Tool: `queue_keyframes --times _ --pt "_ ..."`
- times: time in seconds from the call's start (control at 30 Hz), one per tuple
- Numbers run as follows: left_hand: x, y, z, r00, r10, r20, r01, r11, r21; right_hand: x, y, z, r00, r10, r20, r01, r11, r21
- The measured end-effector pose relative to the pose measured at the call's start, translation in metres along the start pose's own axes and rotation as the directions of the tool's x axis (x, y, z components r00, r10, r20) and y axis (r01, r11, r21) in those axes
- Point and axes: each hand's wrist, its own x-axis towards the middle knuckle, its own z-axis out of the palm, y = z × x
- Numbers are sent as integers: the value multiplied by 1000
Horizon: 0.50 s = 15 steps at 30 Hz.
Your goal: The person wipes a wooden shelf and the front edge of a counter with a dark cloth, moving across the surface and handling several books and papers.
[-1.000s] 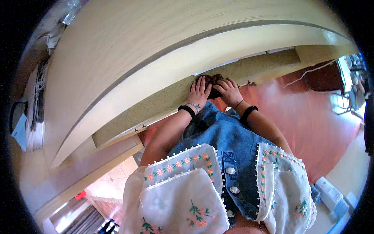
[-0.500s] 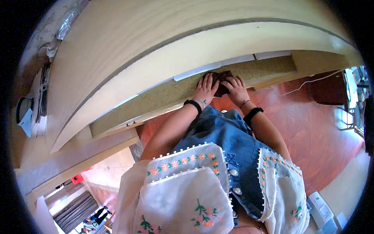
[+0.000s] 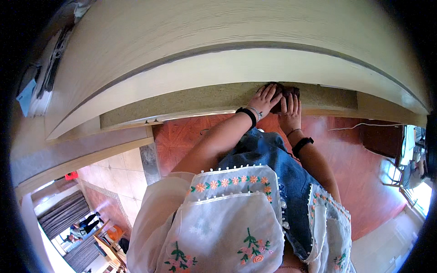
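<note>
A bunched dark brown cloth [image 3: 291, 92] lies on a tan, rough-looking ledge [image 3: 195, 98] under the overhanging edge of a pale wooden top. My left hand [image 3: 265, 99] holds the cloth from its left side, fingers laid over it. From the near right side, my right hand [image 3: 290, 113] holds it too, with fingers stretched up across it. Both hands are close together, and dark bands circle both wrists. The far edge of the cloth is hidden beneath the overhang.
The pale wooden top [image 3: 227, 22] spans the view above my hands. Below the ledge is a reddish floor [image 3: 350, 159] with a white cable [image 3: 364, 125] at the right. A wooden chair [image 3: 396, 177] stands far right. Another person [image 3: 84, 225] is at the distant lower left.
Both hands and the cloth have shifted right along the ledge. The view has tilted, and the white papers seen along the ledge before are now mostly hidden under the overhang.
</note>
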Motion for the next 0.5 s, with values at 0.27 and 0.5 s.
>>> queue_keyframes --times 0.27,0.5 --pt "-26 -7 0 992 -105 -69 97 990 -101 14 -19 -8 988 -103 116 112 991 -67" --pt "-92 -40 -22 983 -183 26 184 980 -77 31 -71 -10 948 -251 195 252 968 18"
